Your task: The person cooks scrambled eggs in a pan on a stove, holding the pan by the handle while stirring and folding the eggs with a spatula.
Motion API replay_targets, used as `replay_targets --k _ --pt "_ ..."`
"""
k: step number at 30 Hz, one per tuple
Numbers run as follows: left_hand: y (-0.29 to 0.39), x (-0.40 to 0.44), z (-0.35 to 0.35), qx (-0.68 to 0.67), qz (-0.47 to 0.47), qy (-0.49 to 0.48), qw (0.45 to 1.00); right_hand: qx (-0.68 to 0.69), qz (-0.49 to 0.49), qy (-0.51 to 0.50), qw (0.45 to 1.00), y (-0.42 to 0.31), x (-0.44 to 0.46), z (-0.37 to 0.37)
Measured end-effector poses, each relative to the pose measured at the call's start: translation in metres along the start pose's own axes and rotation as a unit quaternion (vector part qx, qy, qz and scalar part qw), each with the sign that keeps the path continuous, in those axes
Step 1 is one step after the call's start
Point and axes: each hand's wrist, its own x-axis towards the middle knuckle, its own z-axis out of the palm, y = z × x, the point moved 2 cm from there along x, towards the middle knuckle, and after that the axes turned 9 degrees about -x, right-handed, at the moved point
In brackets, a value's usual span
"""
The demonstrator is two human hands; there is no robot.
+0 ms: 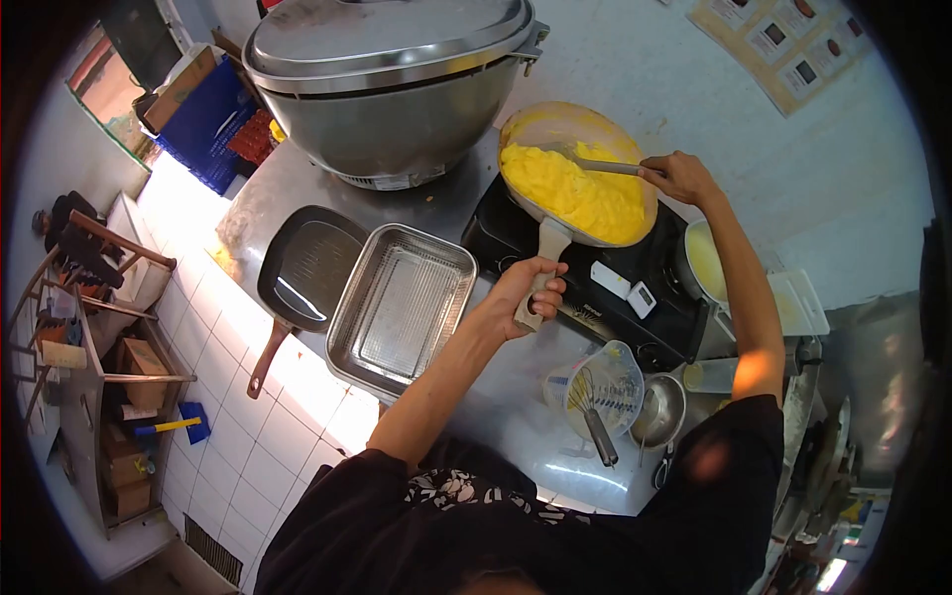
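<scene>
Yellow mash (595,203), one thick heap, in a pale pan (531,124) held over a black stove (504,233); whether the pan rests on the burner cannot be told. Spatula (615,167), grey handle, its blade end in the mash. Hands, two: the left hand (533,293) with fingers curled round the pan's pale handle, near its end; the right hand (684,180) closed about the end of the spatula's handle. Timer (643,299), white with a small display, on the stove, just beside a white strip (610,280). Pot (682,270), with pale yellow contents, at the stove's right side. Jug (555,397), clear with blue markings, in front of the stove; whisk (598,436), head in the jug, grey handle leaning out over the rim. Bowl (656,409), metal, just beside the jug. Tray (392,307), steel, ridged base, left of the stove; beside it a square pan (312,263), dark, with a brown handle. Cooker (387,124), large, steel, lidded, at the rear of the metal table (526,451). Floor (238,387), white tile, beyond the table's left edge.
</scene>
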Motion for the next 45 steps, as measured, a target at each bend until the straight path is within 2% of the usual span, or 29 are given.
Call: replay_targets --k 7,11,14,16,17,20,22,26,32,34,38,40,43,45 --pt "0.001 0.001 -0.003 -0.016 -0.014 -0.016 1.000 -0.089 -0.053 0.080 0.991 0.007 -0.072 -0.056" --pt "0.002 0.001 -0.003 -0.033 -0.017 -0.032 0.999 -0.140 -0.056 0.085 0.985 -0.006 -0.111 -0.089" --pt "0.002 0.000 -0.003 -0.031 -0.013 -0.029 0.999 -0.176 -0.063 0.050 0.981 -0.022 -0.132 -0.090" --pt "0.000 0.001 -0.003 -0.033 -0.013 -0.029 0.999 -0.170 -0.033 -0.010 0.985 -0.040 -0.138 -0.078" --pt "0.000 0.001 -0.002 -0.032 -0.013 -0.029 0.999 -0.169 -0.032 -0.009 0.985 -0.054 -0.136 -0.070" --pt "-0.002 0.001 0.000 -0.021 -0.007 -0.018 1.000 -0.165 0.036 0.015 0.985 -0.093 -0.120 -0.047" --pt "-0.002 0.000 0.000 -0.011 0.002 -0.006 1.000 -0.121 0.143 0.019 0.982 -0.097 -0.103 -0.034" --pt "-0.002 0.004 -0.002 0.001 -0.010 -0.012 1.000 -0.056 0.219 0.068 0.972 -0.091 -0.085 0.008" --pt "-0.003 0.003 -0.003 -0.010 -0.015 -0.036 0.999 -0.040 0.251 0.047 0.966 -0.085 -0.132 -0.102" --pt "-0.001 0.005 -0.004 -0.014 -0.003 -0.017 1.000 -0.047 0.253 -0.037 0.966 -0.085 -0.145 -0.126" --pt "-0.003 0.001 -0.002 -0.007 0.005 -0.010 1.000 -0.076 0.244 -0.113 0.960 -0.090 -0.138 -0.093" --pt "-0.002 0.000 0.000 0.002 0.002 -0.008 1.000 -0.068 0.223 -0.053 0.971 -0.084 -0.121 -0.056" --pt "0.000 0.001 -0.001 0.014 0.001 -0.013 1.000 0.005 0.261 -0.015 0.965 -0.076 -0.092 -0.020" --pt "-0.001 0.004 -0.004 0.010 -0.003 -0.012 1.000 0.058 0.310 0.050 0.947 -0.078 -0.074 0.002"
